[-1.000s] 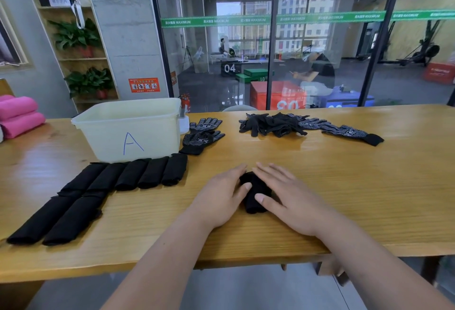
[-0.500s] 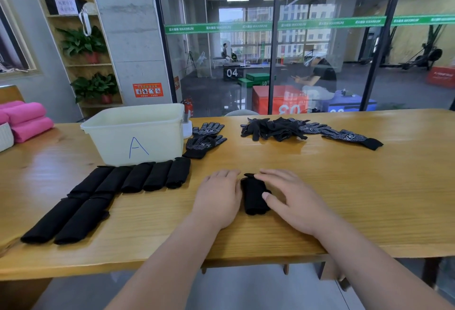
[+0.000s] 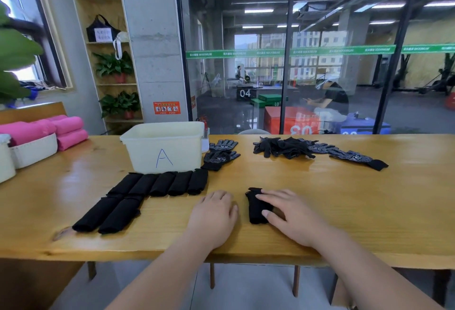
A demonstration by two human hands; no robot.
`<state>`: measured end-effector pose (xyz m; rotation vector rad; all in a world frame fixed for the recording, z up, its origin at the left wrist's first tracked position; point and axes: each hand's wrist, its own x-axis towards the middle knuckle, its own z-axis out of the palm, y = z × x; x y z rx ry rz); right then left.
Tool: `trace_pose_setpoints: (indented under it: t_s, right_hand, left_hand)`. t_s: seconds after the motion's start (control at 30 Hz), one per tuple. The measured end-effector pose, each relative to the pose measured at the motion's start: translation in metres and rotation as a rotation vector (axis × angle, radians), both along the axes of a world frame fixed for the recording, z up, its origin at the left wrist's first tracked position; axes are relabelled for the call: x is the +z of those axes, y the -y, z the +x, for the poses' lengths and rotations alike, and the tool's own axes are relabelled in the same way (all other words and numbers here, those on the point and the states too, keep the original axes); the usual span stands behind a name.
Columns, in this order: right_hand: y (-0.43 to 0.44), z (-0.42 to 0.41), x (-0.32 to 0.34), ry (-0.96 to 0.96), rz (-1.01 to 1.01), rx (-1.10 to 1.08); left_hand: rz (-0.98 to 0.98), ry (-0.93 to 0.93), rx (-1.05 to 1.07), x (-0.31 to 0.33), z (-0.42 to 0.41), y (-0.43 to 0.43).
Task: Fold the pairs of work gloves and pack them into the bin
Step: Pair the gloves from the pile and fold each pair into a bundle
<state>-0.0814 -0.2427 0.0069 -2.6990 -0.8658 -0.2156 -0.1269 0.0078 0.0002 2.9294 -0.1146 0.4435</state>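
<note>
Bin [image 3: 147, 154] marked "A", green strip [image 3: 290, 52] reading "MAXIMUM", box [image 3: 245, 93] numbered "04"

We've got the left forearm [image 3: 157, 272] and right forearm [image 3: 369, 270] bare, both coming in from the bottom edge and converging toward centre. Left hand [image 3: 214, 213] is palm down, fingers together and relaxed, holding nothing. Right hand [image 3: 289, 212] is also palm down, just beside the left but apart from it, fingers straight and angled left, thumb stretched inward.
</note>
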Motion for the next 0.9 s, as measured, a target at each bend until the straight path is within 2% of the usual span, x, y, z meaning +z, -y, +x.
trace_pose_setpoints:
  t_s: [0.37,0.9]
  right_hand:
    - [-0.092,-0.026,0.0,-0.043,0.032,0.112]
    - [-0.231,-0.05,0.004,-0.053,0.051,0.191]
  left_hand:
    - [0.012,0.028,0.076,0.006,-0.045,-0.081]
    - [0.057,0.008,0.357,-0.001,-0.094,-0.211]
